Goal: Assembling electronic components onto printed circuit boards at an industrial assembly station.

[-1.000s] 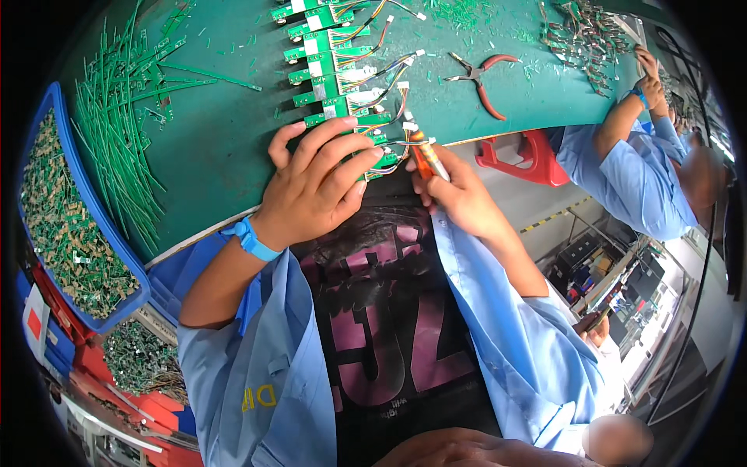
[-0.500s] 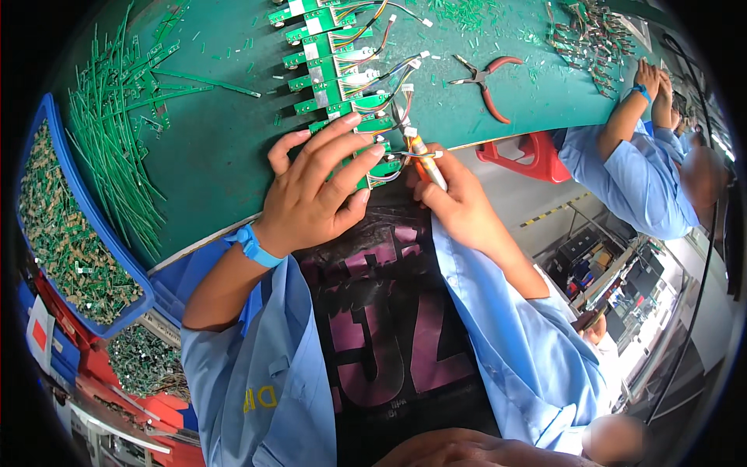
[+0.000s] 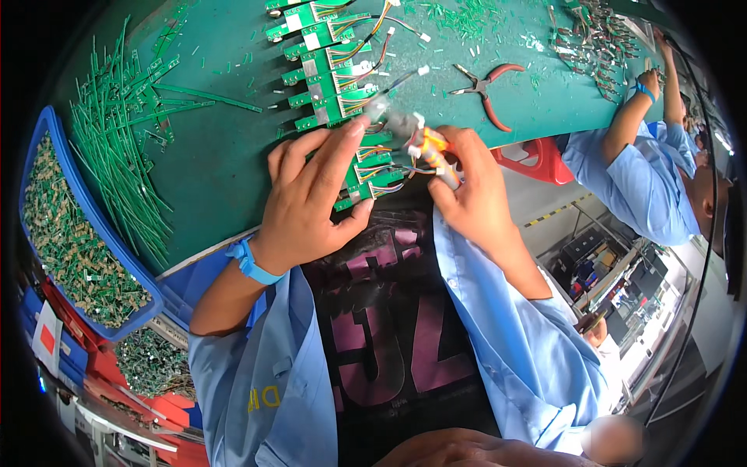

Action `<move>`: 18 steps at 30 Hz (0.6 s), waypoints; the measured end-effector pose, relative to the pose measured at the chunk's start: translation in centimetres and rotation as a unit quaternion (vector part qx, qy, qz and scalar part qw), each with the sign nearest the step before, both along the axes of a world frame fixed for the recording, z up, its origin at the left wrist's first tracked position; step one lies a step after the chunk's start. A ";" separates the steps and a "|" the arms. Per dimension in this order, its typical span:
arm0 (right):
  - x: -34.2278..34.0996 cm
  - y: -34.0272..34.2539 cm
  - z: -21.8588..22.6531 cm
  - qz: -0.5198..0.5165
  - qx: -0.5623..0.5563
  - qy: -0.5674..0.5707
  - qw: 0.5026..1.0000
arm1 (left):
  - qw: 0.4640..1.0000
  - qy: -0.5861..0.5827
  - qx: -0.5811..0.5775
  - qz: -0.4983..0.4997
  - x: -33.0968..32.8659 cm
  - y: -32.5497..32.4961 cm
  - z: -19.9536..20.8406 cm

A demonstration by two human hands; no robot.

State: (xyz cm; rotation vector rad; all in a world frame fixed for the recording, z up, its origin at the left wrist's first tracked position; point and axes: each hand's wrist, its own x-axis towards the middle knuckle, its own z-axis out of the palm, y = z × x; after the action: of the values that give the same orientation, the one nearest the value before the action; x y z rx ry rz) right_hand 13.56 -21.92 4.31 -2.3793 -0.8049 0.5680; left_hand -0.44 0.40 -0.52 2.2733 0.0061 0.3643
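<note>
A long strip of green circuit boards [image 3: 317,86] lies near the middle of the bench, with thin coloured wires and small white connectors along its right side. My left hand [image 3: 311,175] rests over the strip's near end with its fingers stretched and spread. Its index fingertip is by the wires and its thumb by the nearest boards. In the fingers of my right hand [image 3: 475,183] is a slim tool with an orange and white handle [image 3: 436,159]. The tool's front end is smeared by motion, beside several wire connectors, so its kind cannot be told.
Red-handled pliers [image 3: 488,89] lie right of the strip. Thin green board offcuts [image 3: 117,140] pile up at left, beside a blue bin [image 3: 148,307] of small pieces. Wired parts [image 3: 595,47] are heaped far right. A co-worker's arm [image 3: 634,109] and a red stool [image 3: 537,161] are at right.
The tool has moved slightly up and right, with nearby wires shifting. The board strip has shifted slightly. My left index finger has moved up toward the wires.
</note>
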 end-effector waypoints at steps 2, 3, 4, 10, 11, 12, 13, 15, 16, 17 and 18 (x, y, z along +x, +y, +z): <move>0.6 -0.3 0.3 -0.047 -0.037 0.077 0.995 | 0.999 0.030 0.010 -0.014 0.0 0.2 0.1; 1.0 -0.5 0.4 -0.046 -0.037 0.077 0.995 | 0.999 0.030 0.010 -0.013 0.1 0.4 0.3; 1.4 -0.8 0.6 -0.052 -0.037 0.140 0.988 | 0.999 0.038 0.015 -0.022 0.2 0.5 0.6; 2.8 0.0 0.6 -0.068 -0.005 0.339 0.938 | 0.997 0.062 0.027 -0.036 0.8 1.5 2.5; 2.9 0.4 0.6 -0.069 0.011 0.346 0.936 | 0.997 0.061 0.027 -0.031 0.9 1.6 2.8; 3.0 0.8 0.6 -0.070 0.026 0.352 0.933 | 0.998 0.060 0.026 -0.025 1.1 1.7 2.9; 3.0 1.2 0.6 -0.069 0.025 0.354 0.933 | 0.997 0.062 0.025 -0.023 1.2 1.7 2.7; 3.0 2.0 1.0 -0.082 0.034 0.398 0.913 | 0.997 0.069 0.022 -0.004 1.4 1.4 1.9; 3.0 2.3 1.1 -0.089 0.038 0.420 0.902 | 0.997 0.072 0.020 0.006 1.5 1.2 1.4; 2.9 2.5 1.2 -0.096 0.041 0.442 0.891 | 0.997 0.075 0.017 0.015 1.5 1.1 1.1; 2.9 2.7 1.2 -0.096 0.040 0.443 0.891 | 0.997 0.077 0.016 0.016 1.5 1.1 0.9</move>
State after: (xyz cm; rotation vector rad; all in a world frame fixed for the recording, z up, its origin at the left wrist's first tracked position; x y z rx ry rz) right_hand 16.43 -19.23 5.49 -1.7751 -0.1670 1.3494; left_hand 1.07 1.52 0.40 2.3308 0.1167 0.2077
